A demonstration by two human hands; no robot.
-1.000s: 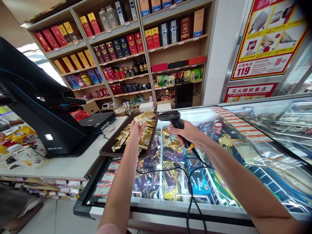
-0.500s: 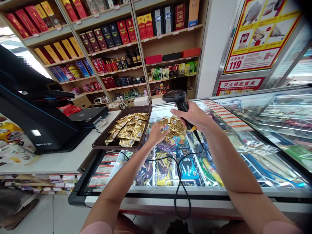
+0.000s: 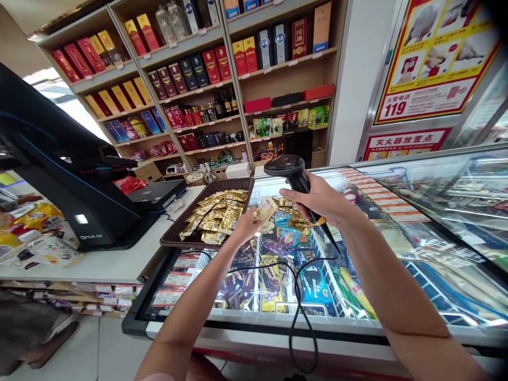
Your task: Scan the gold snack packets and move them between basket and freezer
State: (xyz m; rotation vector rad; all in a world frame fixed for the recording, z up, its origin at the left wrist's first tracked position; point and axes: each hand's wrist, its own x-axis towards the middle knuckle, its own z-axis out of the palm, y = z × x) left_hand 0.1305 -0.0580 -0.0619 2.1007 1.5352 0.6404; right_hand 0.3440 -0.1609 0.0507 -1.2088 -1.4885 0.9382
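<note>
My left hand (image 3: 246,226) pinches a small gold sachet (image 3: 265,208) and holds it up over the glass lid of the freezer (image 3: 397,211). My right hand (image 3: 321,201) grips the handle of a black barcode scanner (image 3: 286,168), whose head points toward the sachet; its black cable (image 3: 297,296) hangs down over the freezer front. Left of my left hand a dark woven tray (image 3: 177,238) full of gold sachets rests partly on the counter and partly on the freezer. More gold sachets (image 3: 296,214) lie on the glass under the scanner.
A black point-of-sale terminal (image 3: 59,174) stands on the white counter (image 3: 107,264) at left, with snack packets (image 3: 35,233) beside it. Shelves of boxed bottles (image 3: 190,74) fill the back wall. A red and yellow poster (image 3: 432,58) hangs at right. The freezer holds ice cream packs.
My left hand left the tray, reached to the sachets on the freezer glass and now lifts one sachet before the scanner. The scanner hand rose a little.
</note>
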